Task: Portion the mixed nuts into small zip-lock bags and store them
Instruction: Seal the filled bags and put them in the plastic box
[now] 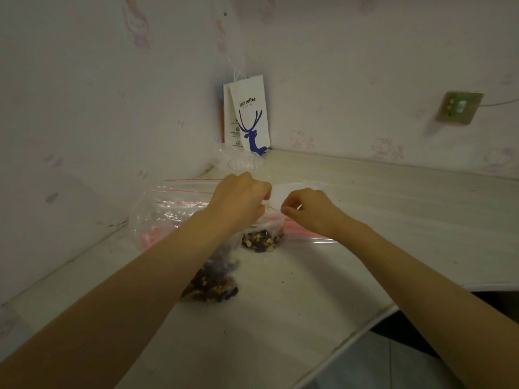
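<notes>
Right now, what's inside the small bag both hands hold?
Mixed nuts fill the bottom of the small bag. The left hand and right hand cover most of its top, so the seal cannot be judged.

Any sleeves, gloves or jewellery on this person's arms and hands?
None visible. The left forearm and right forearm are bare to the frame edge, with no sleeve in view. The left hand and right hand wear no gloves; no watch, bracelet or ring shows.
</notes>
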